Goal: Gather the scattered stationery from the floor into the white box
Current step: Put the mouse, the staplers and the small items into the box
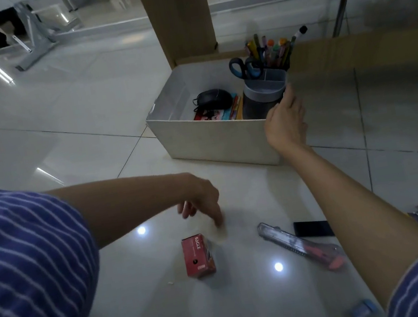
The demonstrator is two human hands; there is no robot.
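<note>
White box (213, 141) holds the grey pen pot (264, 97), right hand (285, 118) seemingly gripping it; left hand (204, 203) loose.

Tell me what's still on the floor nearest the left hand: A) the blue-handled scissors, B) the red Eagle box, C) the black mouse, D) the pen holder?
B: the red Eagle box lies on the tile just below the left hand; the others are already in the white box.

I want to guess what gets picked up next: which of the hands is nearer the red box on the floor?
Left. The left hand hangs just above the red box, not touching. The right hand is far off at the pen holder in the white box.
</note>
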